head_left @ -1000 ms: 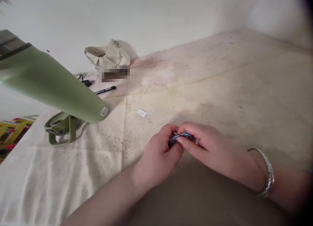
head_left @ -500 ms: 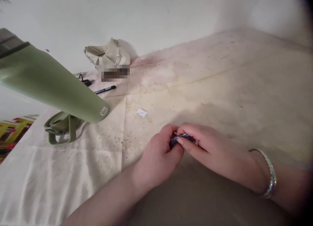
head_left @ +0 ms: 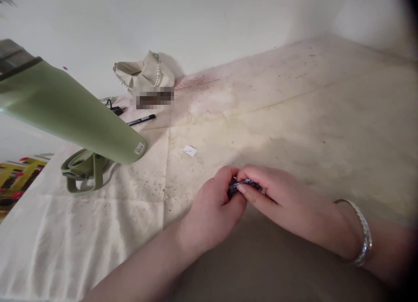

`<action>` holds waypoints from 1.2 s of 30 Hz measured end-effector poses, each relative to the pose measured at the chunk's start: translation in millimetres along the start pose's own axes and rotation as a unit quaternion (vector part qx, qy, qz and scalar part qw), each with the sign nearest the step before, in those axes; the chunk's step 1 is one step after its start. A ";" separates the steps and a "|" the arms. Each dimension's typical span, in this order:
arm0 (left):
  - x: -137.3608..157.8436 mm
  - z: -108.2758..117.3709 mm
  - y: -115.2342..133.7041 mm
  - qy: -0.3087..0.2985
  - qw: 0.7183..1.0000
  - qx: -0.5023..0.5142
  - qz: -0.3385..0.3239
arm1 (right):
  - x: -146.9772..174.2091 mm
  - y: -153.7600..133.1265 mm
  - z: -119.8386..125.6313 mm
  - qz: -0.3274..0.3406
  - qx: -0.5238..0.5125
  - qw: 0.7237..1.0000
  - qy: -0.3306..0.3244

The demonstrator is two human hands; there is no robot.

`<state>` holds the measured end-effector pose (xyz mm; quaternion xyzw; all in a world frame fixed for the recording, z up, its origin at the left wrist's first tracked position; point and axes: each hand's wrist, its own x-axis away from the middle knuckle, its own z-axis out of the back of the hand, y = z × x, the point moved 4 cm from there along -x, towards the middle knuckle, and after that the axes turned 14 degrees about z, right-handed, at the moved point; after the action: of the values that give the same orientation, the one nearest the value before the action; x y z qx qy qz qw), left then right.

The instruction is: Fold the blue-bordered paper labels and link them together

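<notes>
Near the front edge of the cloth-covered table, my left hand (head_left: 217, 206) and my right hand (head_left: 277, 193) meet, both closed on one small dark blue, shiny, patterned thing (head_left: 243, 186). It looks thin or folded, and my fingers cover most of it, so its kind cannot be made out. The thumb of my right hand presses on its near side; the left thumb lies just below it. A silver bangle (head_left: 364, 236) circles my right wrist. Beyond my hands a small white slip of paper (head_left: 190, 150) lies on the cloth.
To the left stands a tall green tumbler (head_left: 81, 115), beside a green strapped lid or holder (head_left: 83, 169). Farther back are a black pen (head_left: 142, 119), a cream bag (head_left: 143, 73) with a pearl strap and a black cable (head_left: 116, 108). The stained cloth (head_left: 277, 119) reaches the wall.
Both hands keep the same grip on the small blue thing. The whole view has shifted very slightly; nothing on the table has moved.
</notes>
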<state>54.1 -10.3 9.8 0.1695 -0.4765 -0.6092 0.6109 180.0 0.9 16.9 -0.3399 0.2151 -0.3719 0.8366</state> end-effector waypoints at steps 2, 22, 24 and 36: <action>0.1 0.1 0.0 0.001 1.000 0.000 -0.001 | -0.7 -0.5 -0.1 -0.001 0.003 1.000 -0.001; 1.6 -0.4 -0.2 0.018 1.000 -0.006 -0.003 | -0.4 -0.1 -0.3 0.004 0.025 1.000 0.007; 1.7 -0.4 -0.1 0.020 1.000 -0.013 -0.004 | 0.4 0.2 -0.7 0.009 0.030 0.999 0.011; 2.8 0.0 1.0 0.015 1.000 -0.015 -0.004 | -1.4 -0.3 -0.2 0.014 0.016 1.000 0.013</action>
<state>54.2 -12.6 11.7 0.1715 -0.4572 -0.6163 0.6178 178.8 1.8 17.1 -0.3182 0.2248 -0.3678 0.8444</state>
